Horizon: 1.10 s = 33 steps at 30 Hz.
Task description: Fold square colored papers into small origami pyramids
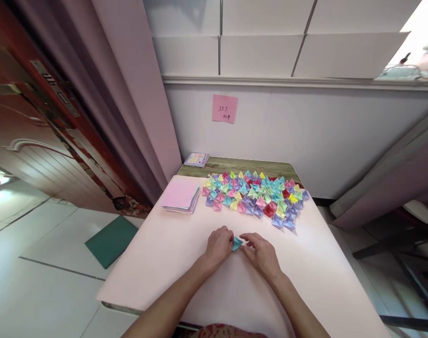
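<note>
A small teal folded paper piece (237, 243) is between my two hands, close to the front of the table. My left hand (219, 245) is closed with its fingertips pinching the left side of the piece. On the other side, my right hand (261, 253) has thumb and fingers parted around the right tip. Whether its thumb touches the paper I cannot tell. Beyond the hands lie many folded paper pieces (252, 192) in pink, yellow, green, blue, purple and red, crowded together in rows.
A stack of square paper sheets (180, 194), pink on top, lies at the table's left. Behind it sits a small pile of printed packs (197, 159). A pink note (225, 109) is on the wall. On the floor at left lies a green board (111, 240).
</note>
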Available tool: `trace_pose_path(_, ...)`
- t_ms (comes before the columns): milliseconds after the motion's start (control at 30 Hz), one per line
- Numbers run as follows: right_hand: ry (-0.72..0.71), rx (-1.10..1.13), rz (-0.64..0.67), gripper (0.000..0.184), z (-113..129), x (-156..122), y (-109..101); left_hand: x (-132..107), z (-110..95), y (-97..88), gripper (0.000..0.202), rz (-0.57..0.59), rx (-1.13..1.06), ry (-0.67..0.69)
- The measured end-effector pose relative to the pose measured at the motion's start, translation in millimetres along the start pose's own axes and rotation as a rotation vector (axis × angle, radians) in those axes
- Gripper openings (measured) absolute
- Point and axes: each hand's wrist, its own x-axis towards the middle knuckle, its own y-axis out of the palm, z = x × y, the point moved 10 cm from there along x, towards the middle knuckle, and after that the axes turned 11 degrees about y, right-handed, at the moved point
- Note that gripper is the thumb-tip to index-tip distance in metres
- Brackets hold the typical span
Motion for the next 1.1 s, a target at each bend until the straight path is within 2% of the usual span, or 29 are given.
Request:
trace_pose_path(167,-0.208,0.004,-0.053,0.021,7,-6,-6,4,-3,-6.4,0.017,-0.003,-0.100,-0.013)
trace_pose_path(300,-0.296,-0.032,-0.116,0.021,12,-9,-8,7,-5,-6.5,0.014,-0.029,-0.177,0.005)
trace_pose_path(400,-0.347,-0.031,-0.161,0.021,14,-12,-13,7,-3,-13.6,0.009,-0.126,-0.353,0.071)
trace_pose_path(467,-0.354,-0.013,-0.207,0.021,11,-12,-21,4,7,-25.5,0.013,-0.276,-0.502,0.108)
trace_pose_path(533,-0.341,0.010,-0.263,0.021,7,-10,-30,-4,28,-33.7,0.016,-0.428,-0.532,0.080)
trace_pose_path(600,-0.314,0.029,-0.320,0.021,1,-6,-38,-13,52,-31.5,0.014,-0.496,-0.396,-0.001)
trace_pose_path(667,-0.269,0.038,-0.382,0.021,-4,2,-47,-22,68,-26.9,0.018,-0.533,-0.196,-0.046)
trace_pose_path(800,-0.081,0.009,-0.481,0.022,-12,39,-69,-30,69,-14.3,0.024,-0.524,0.049,-0.013)
trace_pose_path(933,0.153,-0.045,-0.420,0.022,-14,101,-82,-30,58,-10.1,0.023,-0.466,0.138,0.007)
trace_pose_path(1100,0.244,-0.060,-0.392,0.023,-4,169,-80,-32,57,-13.2,0.024,-0.469,0.169,-0.002)
